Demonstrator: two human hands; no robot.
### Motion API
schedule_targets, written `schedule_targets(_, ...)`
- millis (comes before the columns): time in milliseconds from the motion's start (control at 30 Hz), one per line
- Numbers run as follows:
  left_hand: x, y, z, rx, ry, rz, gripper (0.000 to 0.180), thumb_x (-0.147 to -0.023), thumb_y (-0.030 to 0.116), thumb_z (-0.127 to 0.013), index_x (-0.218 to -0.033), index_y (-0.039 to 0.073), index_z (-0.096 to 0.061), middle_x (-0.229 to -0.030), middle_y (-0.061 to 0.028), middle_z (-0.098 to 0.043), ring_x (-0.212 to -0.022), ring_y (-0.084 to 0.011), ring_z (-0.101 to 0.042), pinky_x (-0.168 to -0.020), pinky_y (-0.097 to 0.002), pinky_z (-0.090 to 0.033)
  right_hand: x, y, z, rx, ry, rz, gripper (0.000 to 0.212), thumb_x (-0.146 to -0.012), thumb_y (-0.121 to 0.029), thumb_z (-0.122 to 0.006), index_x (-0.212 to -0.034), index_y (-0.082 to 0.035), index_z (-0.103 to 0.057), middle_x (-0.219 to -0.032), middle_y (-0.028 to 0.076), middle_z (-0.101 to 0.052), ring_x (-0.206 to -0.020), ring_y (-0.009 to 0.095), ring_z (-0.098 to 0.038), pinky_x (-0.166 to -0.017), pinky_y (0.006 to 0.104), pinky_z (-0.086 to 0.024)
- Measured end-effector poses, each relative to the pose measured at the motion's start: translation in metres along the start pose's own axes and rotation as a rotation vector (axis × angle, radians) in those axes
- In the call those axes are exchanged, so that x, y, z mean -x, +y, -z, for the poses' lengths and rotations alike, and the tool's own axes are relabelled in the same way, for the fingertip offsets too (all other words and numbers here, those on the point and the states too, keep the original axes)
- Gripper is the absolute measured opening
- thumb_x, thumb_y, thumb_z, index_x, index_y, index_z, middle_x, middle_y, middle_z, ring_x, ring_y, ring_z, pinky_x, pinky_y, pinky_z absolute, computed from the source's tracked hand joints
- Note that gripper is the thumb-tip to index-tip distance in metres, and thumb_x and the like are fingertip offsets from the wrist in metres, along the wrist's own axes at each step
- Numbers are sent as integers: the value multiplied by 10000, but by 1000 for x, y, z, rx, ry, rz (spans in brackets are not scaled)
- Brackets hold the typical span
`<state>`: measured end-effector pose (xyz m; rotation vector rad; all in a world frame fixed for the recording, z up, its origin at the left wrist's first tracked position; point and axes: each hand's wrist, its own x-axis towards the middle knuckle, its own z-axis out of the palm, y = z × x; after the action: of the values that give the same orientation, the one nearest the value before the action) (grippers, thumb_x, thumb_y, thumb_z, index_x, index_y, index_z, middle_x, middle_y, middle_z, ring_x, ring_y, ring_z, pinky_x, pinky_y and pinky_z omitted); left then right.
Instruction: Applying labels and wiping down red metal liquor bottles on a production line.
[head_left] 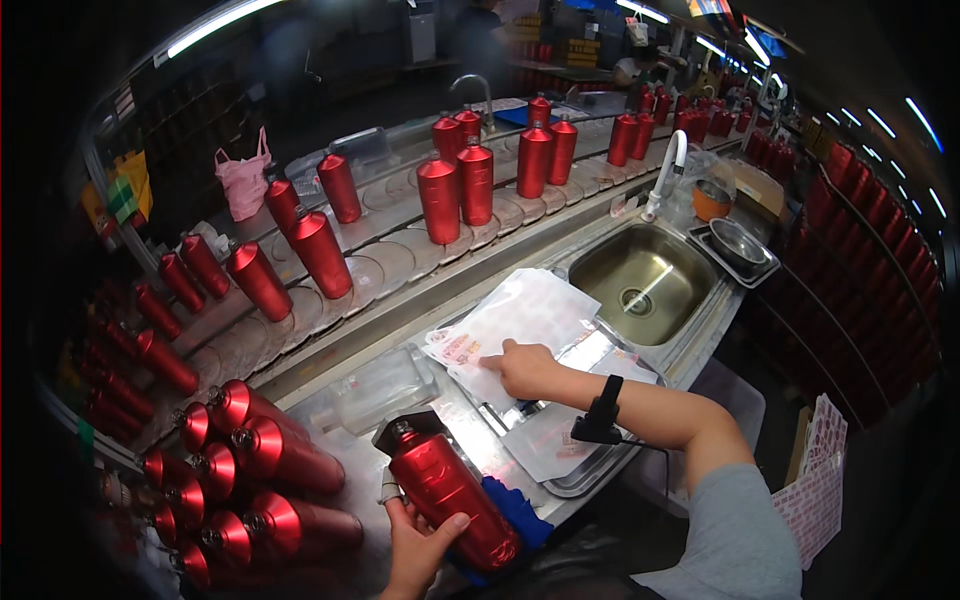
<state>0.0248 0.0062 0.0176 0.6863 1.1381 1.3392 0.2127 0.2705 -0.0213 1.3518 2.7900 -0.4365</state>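
Note:
My left hand is closed round the lower side of a shiny red bottle. The bottle lies tilted, its neck away from me, in a dark angular holder; a blue cloth sits beside and beneath it. My thumb is on the bottle, and my other fingers are partly hidden under it. Over a stack of white sheets is my right hand, its index finger stretched out and touching a red-printed patch at the sheets' near-left corner. The other fingers are partly hidden.
Several red bottles stand close together at my left. Beyond the counter, a conveyor of round plates carries more bottles. A steel sink with a white tap is at the right. Clear plastic lies near the bottle.

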Motion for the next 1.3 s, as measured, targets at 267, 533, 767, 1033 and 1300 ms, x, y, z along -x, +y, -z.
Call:
schedule_targets(267, 0, 3, -6, 25, 35, 19, 805, -743, 56, -792, -1344, 72, -257, -1281, -153, -490, -1186, -249, -531, -1006, -398, -458, 23, 65, 33, 258, 1, -74, 504, -815, -149, -562, -1293, -302, -605, -1053, 165, -605, -854, 311, -664, -712, 416, -531)
schedule_targets(533, 7, 6, -7, -16, 35, 17, 819, -731, 71, -792, -1364, 71, -273, -1282, -133, -493, -1197, -239, -520, -1020, -397, -437, 33, 153, 52, 448, 170, -129, 399, -807, -153, -604, -1178, -273, -683, -1017, 150, -572, -830, 293, -666, -680, 413, -534)
schedule_targets(767, 9, 11, -18, -112, 30, 83, 844, -809, 9, -723, -1454, 44, -180, -1317, -146, -479, -1203, -244, -499, -997, -357, -442, 4, 190, 43, -103, 528, -553, 160, -712, -184, -713, -858, -128, -745, -899, 175, -662, -758, 362, -667, -700, 446, -535)
schedule_targets(1033, 12, 14, -32, -129, 52, 95, 777, -807, 18, -730, -1416, 33, -247, -1307, -145, -487, -1191, -243, -507, -1002, -359, -433, 2, 248, 53, -475, 601, -819, 223, -639, -227, -817, -744, -56, -720, -747, 109, -708, -650, 220, -669, -627, 359, -519)
schedule_targets(1300, 10, 10, -28, -132, 84, 72, 747, -803, 35, -741, -1391, 27, -281, -1283, -143, -513, -1172, -235, -521, -997, -356, -434, 62, 328, 30, -112, 206, -969, 435, -592, -278, -856, -906, -4, -734, -939, 186, -714, -849, 307, -703, -785, 379, -552)
